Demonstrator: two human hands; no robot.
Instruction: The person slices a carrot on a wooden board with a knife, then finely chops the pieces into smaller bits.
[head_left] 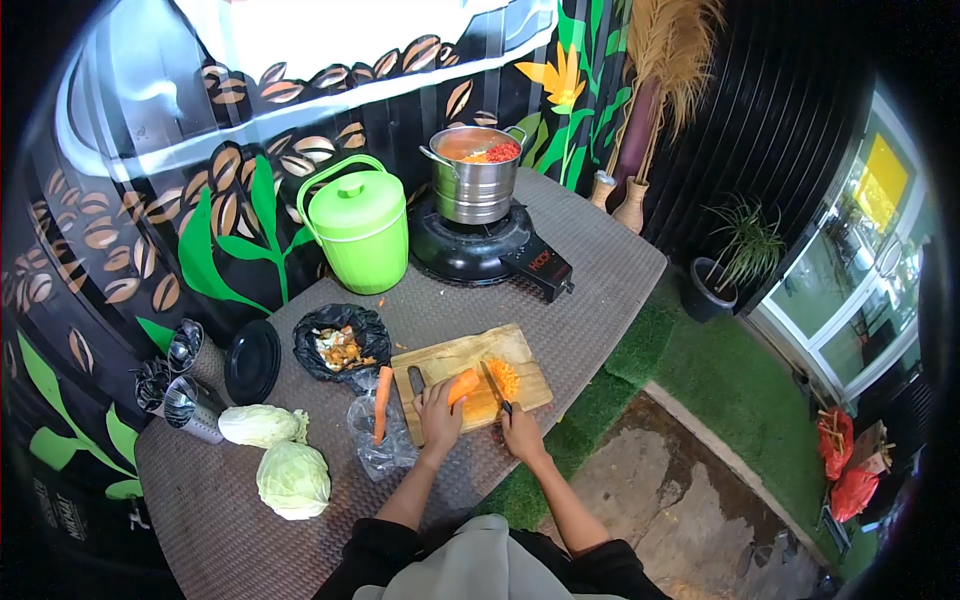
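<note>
My left hand (438,418) is closed around a peeled carrot piece (464,384) and steadies it on the wooden cutting board (520,345). In my right hand (521,434) is the handle of a knife (492,382), its blade standing just right of the carrot piece. Small chopped carrot bits (503,378) are heaped on the far side of the blade. Thin orange pieces (481,404) lie on the board between my hands. To the left of the board, another carrot (382,402) rests on a clear plastic bag (376,452).
A black bag of peelings (343,350) sits behind the board. Napa cabbage (262,426) and round cabbage (293,481) lie left. Farther back stand a green lidded bucket (358,228) and a steel pot (474,190) with red and orange contents on a portable stove (462,248).
</note>
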